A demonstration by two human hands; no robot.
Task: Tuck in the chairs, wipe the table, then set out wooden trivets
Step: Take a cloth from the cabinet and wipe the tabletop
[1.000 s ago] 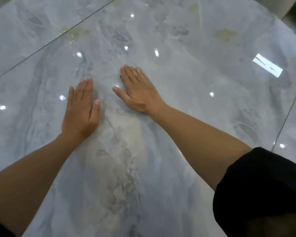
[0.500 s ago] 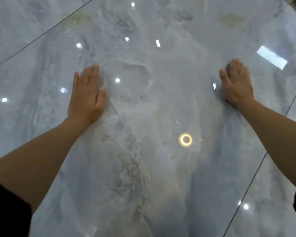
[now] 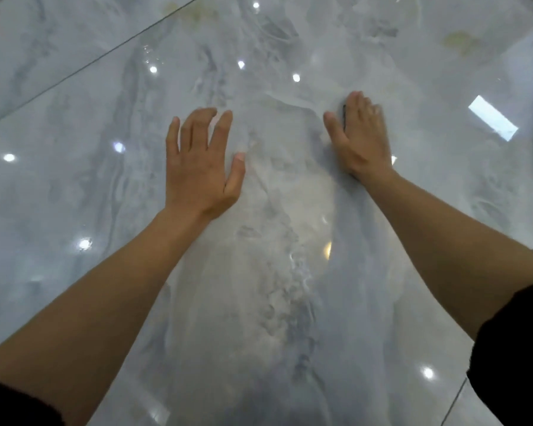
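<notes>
The glossy grey-white marble table top [image 3: 111, 186] fills the view. My left hand [image 3: 200, 161] is over the table left of centre, fingers spread and holding nothing. My right hand [image 3: 359, 136] lies flat, palm down, to the right of it, blurred by motion. Beneath the right hand is a dark cloth [image 3: 344, 118], almost wholly hidden; only thin dark slivers show by the fingers and the wrist. Both forearms reach in from the bottom corners, with black sleeves at the edges. No chairs or wooden trivets are in view.
A thin dark joint line [image 3: 90, 61] crosses the marble at the upper left, and another joint line [image 3: 462, 392] runs up the lower right. Bright ceiling-light reflections dot the surface.
My right hand swung out to the right, then swept back left toward the middle, staying flat on the marble. My left hand stayed left of centre and spread its fingers.
</notes>
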